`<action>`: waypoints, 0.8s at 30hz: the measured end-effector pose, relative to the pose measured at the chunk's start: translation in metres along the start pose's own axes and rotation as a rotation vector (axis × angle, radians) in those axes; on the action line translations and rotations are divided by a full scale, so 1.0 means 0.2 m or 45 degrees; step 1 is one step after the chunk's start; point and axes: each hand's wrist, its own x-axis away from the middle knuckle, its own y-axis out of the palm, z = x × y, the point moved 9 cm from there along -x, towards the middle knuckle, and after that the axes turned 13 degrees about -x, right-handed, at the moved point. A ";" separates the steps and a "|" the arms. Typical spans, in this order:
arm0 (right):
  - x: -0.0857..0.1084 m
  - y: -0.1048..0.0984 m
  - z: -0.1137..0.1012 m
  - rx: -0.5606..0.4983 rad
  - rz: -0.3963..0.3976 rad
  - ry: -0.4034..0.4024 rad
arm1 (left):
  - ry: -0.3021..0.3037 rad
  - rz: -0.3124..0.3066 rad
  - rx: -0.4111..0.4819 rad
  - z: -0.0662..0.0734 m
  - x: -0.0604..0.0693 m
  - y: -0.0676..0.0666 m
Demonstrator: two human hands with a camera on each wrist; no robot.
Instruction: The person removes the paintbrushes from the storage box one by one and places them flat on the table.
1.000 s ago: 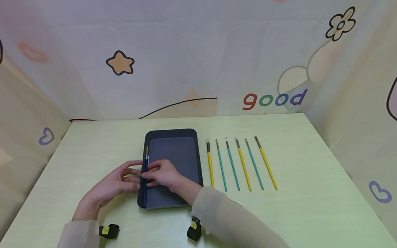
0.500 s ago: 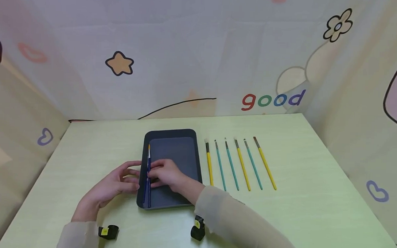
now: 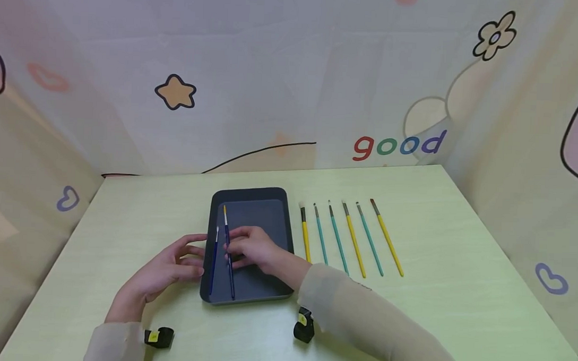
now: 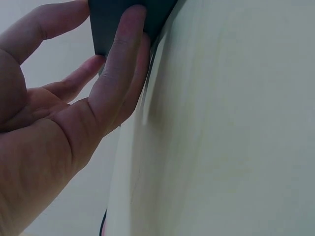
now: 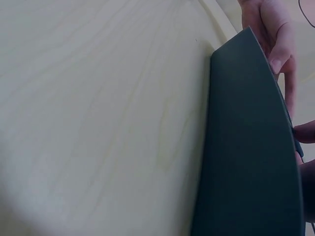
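Observation:
A dark grey rectangular tray (image 3: 259,214) lies on the table. My right hand (image 3: 258,249) is over it, pinching a dark blue paintbrush (image 3: 230,283) with a golden tip between thumb and fingers. Left of that lies a second dark blue paintbrush (image 3: 213,265) with a pale tip, along the tray's left side inside. My left hand (image 3: 164,269) rests its fingertips against the tray's left outer wall, fingers loosely bent. The left wrist view shows that hand (image 4: 93,98) touching the dark wall (image 4: 106,27). In the right wrist view the tray's near wall (image 5: 246,147) hides most of the right hand.
To the tray's right, several brushes lie in a row, among them a yellow brush (image 3: 305,239) and a teal brush (image 3: 338,243). Black wrist devices (image 3: 159,337) sit by both sleeves. A printed curtain (image 3: 273,84) stands behind the table.
My right hand has moved right with the golden-tipped paintbrush, away from the tray's left wall. The pale-tipped paintbrush now shows apart from it. My left hand has stayed in place.

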 end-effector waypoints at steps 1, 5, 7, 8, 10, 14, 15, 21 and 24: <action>0.00 0.00 -0.01 0.002 -0.005 0.004 | -0.001 0.001 -0.001 0.00 0.00 0.00; 0.02 -0.02 -0.03 -0.008 -0.035 0.014 | -0.001 0.001 -0.001 0.00 0.00 0.00; 0.03 -0.02 -0.05 -0.018 -0.049 0.010 | 0.001 0.002 -0.001 0.00 0.00 0.00; 0.04 -0.02 -0.06 -0.020 -0.058 0.007 | 0.002 0.002 -0.001 0.00 0.00 0.00; 0.05 -0.03 -0.08 -0.026 -0.079 -0.001 | 0.004 0.003 -0.001 0.00 0.00 0.00; 0.09 -0.03 -0.11 -0.014 -0.116 -0.009 | 0.009 0.005 0.002 -0.01 -0.01 0.00; 0.10 -0.03 -0.12 -0.009 -0.121 -0.009 | 0.010 0.006 0.002 -0.01 -0.01 0.00; 0.17 -0.07 -0.16 0.032 -0.153 -0.019 | 0.012 0.014 -0.006 -0.01 -0.01 0.00; 0.19 -0.10 -0.17 0.050 -0.167 -0.026 | 0.008 0.018 -0.006 -0.01 0.00 0.00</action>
